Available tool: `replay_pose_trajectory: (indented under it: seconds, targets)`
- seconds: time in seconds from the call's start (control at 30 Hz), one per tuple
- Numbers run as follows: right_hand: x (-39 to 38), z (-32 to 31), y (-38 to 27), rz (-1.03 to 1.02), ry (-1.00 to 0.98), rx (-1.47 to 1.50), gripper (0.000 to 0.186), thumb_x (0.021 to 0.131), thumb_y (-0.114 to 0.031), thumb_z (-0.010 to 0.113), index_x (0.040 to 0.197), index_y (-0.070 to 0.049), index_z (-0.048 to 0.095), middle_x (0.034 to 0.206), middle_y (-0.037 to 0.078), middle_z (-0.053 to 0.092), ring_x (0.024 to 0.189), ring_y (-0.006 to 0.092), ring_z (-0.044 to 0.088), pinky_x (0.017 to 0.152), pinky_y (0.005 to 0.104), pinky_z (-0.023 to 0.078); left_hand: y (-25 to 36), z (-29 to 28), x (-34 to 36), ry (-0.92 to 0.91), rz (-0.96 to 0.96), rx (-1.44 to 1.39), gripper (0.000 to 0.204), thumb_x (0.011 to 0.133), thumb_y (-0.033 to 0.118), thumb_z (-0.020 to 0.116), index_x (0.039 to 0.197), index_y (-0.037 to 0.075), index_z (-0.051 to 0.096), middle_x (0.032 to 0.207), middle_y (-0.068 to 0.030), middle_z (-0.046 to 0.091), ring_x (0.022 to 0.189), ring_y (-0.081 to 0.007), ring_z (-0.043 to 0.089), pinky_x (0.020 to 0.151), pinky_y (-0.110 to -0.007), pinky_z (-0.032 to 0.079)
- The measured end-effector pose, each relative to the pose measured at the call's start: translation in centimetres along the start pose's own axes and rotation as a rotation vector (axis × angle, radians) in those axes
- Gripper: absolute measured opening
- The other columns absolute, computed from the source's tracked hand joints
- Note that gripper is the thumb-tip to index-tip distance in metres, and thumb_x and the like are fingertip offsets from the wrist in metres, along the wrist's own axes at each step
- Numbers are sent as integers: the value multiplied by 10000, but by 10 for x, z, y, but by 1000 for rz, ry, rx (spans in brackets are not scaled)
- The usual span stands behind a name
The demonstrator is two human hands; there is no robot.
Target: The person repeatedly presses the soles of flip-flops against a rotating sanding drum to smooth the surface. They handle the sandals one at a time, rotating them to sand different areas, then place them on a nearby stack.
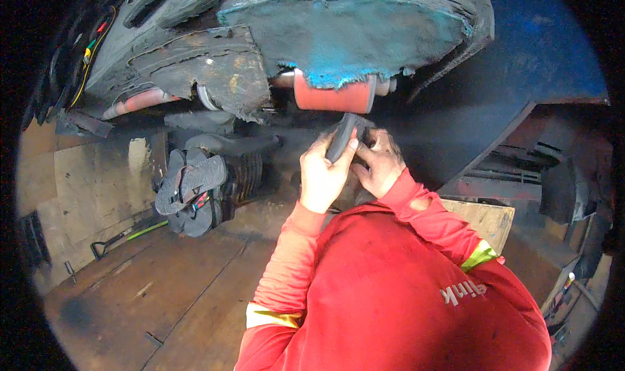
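Note:
Both hands grip a dark grey flip-flop (341, 138), seen nearly edge-on, just under a red sanding drum (329, 96). My left hand (322, 174) is closed on its left side, the thumb pressed along it. My right hand (384, 161) has its fingers bent round the other side, partly hidden behind it. The flip-flop's top end is close to the drum's lower edge; whether they touch I cannot tell. A dusty hood with worn blue cloth (384, 39) covers the drum's upper part.
Several grey flip-flops (192, 182) are stacked at the left. A second red drum (140, 102) sits under the hood's left side. On the brown floor (202, 286) lies a green-and-black handle (130, 237). A blue panel (547, 45) and wooden box (482, 221) stand at right.

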State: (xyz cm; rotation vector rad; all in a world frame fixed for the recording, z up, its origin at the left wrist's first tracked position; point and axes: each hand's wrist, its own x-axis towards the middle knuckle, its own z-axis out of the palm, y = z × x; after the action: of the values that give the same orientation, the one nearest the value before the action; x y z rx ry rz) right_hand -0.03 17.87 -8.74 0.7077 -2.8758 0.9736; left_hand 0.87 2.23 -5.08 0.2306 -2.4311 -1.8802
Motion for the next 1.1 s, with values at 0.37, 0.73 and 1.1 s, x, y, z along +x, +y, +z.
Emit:
replay_pose_trajectory:
  seconds: [0.37, 0.73, 1.1]
  targets:
    - [0, 19, -5, 18, 9, 446, 608, 724, -259, 807, 1307, -200, 644, 1083, 215, 519, 996, 410, 527, 848, 453, 477, 30, -14, 13, 21, 251, 535, 277, 892, 306, 769, 940, 33, 766, 774, -149, 726, 656, -247, 702, 620, -377, 544]
    - [8, -5, 14, 159, -245, 545, 724, 652, -323, 897, 1306, -126, 655, 978, 156, 526, 935, 315, 516, 848, 399, 463, 21, 7, 28, -5, 33, 598, 422, 911, 387, 696, 775, -12, 714, 699, -244, 662, 656, -387, 687, 574, -426, 524]
    - [-3, 5, 1, 37, 37, 51, 532, 804, -312, 740, 1320, -290, 612, 1183, 273, 537, 1034, 453, 577, 837, 526, 516, 22, 7, 4, 85, 106, 270, 319, 882, 303, 769, 856, -11, 719, 699, -202, 653, 622, -349, 671, 585, -401, 506]
